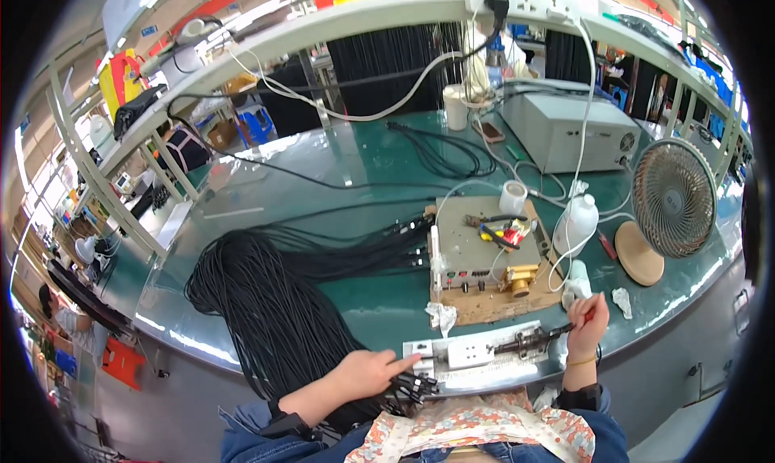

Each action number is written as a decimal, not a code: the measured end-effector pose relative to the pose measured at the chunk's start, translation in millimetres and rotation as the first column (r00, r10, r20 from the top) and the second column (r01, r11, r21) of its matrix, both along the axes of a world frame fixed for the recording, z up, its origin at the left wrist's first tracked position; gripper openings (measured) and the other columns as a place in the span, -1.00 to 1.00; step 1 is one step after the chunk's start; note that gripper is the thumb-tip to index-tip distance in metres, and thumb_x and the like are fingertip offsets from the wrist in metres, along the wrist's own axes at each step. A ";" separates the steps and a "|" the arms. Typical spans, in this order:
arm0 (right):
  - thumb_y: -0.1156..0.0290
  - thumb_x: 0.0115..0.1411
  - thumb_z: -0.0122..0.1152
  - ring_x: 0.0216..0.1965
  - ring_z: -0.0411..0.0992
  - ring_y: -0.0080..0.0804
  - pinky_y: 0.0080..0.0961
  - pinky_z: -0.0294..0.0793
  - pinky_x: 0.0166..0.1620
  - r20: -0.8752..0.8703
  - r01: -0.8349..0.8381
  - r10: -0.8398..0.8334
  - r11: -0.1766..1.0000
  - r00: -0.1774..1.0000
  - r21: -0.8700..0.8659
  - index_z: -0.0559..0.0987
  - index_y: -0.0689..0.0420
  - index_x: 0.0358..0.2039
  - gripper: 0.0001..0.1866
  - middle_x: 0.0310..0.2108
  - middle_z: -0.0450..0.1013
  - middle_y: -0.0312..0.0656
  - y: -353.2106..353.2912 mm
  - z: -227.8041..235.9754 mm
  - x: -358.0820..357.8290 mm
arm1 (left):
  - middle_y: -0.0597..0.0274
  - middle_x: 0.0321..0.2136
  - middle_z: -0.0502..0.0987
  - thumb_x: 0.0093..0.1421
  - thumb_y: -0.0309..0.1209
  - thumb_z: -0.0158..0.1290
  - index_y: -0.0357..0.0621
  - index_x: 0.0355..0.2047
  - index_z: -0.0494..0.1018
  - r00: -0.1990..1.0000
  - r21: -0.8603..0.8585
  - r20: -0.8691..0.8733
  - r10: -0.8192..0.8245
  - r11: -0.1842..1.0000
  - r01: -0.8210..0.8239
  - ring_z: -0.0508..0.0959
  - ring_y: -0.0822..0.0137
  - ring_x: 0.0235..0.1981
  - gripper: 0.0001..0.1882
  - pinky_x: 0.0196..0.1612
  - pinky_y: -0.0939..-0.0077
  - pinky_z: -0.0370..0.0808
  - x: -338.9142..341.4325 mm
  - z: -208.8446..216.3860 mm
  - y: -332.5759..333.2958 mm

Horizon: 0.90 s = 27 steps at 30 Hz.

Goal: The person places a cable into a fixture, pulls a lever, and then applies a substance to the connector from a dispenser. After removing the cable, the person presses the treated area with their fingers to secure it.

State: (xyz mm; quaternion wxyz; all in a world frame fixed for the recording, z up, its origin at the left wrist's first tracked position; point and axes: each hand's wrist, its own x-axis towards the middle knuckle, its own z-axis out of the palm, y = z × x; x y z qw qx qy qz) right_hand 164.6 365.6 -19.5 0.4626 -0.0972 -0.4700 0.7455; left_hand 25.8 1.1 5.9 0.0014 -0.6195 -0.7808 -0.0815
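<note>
At the front edge of the bench a white test fixture (471,353) carries a metal push clamp (523,343) on its right side. My right hand (587,324) is closed around the clamp's black lever handle (557,332). My left hand (365,377) reaches to the fixture's left block, fingers together and the index pointing forward; what they hold, if anything, is hidden. Just below that hand are several cable plugs (415,386). Beside it a thick bundle of black cables (270,301) lies over the bench and hangs past the front edge.
Behind the fixture a tester box (476,257) on a wooden board bears pliers (502,235) and a white cup (513,197). To the right are a white bottle (577,221) and a desk fan (674,205). Farther back stands a grey instrument (569,132), with a shelf beam (387,12) overhead.
</note>
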 end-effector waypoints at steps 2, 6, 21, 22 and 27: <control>0.19 0.31 -0.27 -0.77 -0.03 -0.64 -0.61 -0.10 -0.65 0.001 0.025 -0.025 1.000 1.000 0.007 0.18 0.07 -0.77 -0.51 -0.83 0.08 -0.37 7.6 -11.8 -0.6 | 0.30 -0.57 0.32 -0.20 -0.46 0.03 0.13 0.07 0.34 0.998 -0.041 -0.053 0.027 0.999 -0.030 0.41 0.31 -0.68 -0.32 -0.64 0.46 0.39 -1.6 -1.1 1.4; 0.29 0.14 0.07 -0.75 0.14 -0.48 -0.55 0.08 -0.63 0.471 -0.162 -0.071 0.885 0.879 0.436 0.25 0.09 -0.76 -0.62 -0.81 0.14 -0.32 -20.7 6.4 -9.8 | 0.29 -0.59 0.32 -0.15 -0.48 -0.01 0.17 0.06 0.34 0.997 -0.078 -0.031 0.070 0.994 -0.072 0.42 0.30 -0.69 -0.35 -0.64 0.43 0.39 -7.1 3.3 2.7; 0.30 0.24 -0.22 -0.67 -0.05 -0.53 -0.56 -0.01 -0.51 0.246 -0.042 -0.047 0.938 0.968 0.345 0.20 0.15 -0.67 -0.65 -0.77 0.03 -0.34 -13.3 7.5 -14.9 | 0.26 -0.59 0.33 -0.17 -0.54 0.11 -0.01 -0.04 0.41 0.956 -0.010 0.267 0.123 0.992 -0.125 0.44 0.28 -0.59 -0.43 -0.51 0.43 0.41 -10.6 4.1 1.8; 0.30 0.24 -0.22 -0.67 -0.05 -0.53 -0.56 -0.01 -0.51 0.252 -0.050 -0.040 0.939 0.967 0.341 0.20 0.15 -0.67 -0.65 -0.77 0.03 -0.34 -13.0 7.4 -15.1 | 0.26 -0.59 0.33 -0.17 -0.54 0.11 -0.01 -0.04 0.41 0.953 -0.015 0.272 0.130 0.991 -0.131 0.44 0.28 -0.59 -0.43 -0.51 0.43 0.41 -11.4 5.7 0.3; 0.21 0.26 -0.26 -0.67 -0.06 -0.53 -0.56 -0.04 -0.50 0.265 -0.059 -0.042 0.929 0.963 0.364 0.21 0.13 -0.68 -0.60 -0.81 -0.01 -0.35 -12.5 6.6 -16.6 | 0.22 -0.51 0.40 -0.23 -0.62 0.11 -0.16 -0.19 0.44 0.903 0.330 0.421 -0.079 0.941 -0.071 0.45 0.22 -0.51 -0.53 -0.44 0.47 0.42 -16.2 17.0 2.8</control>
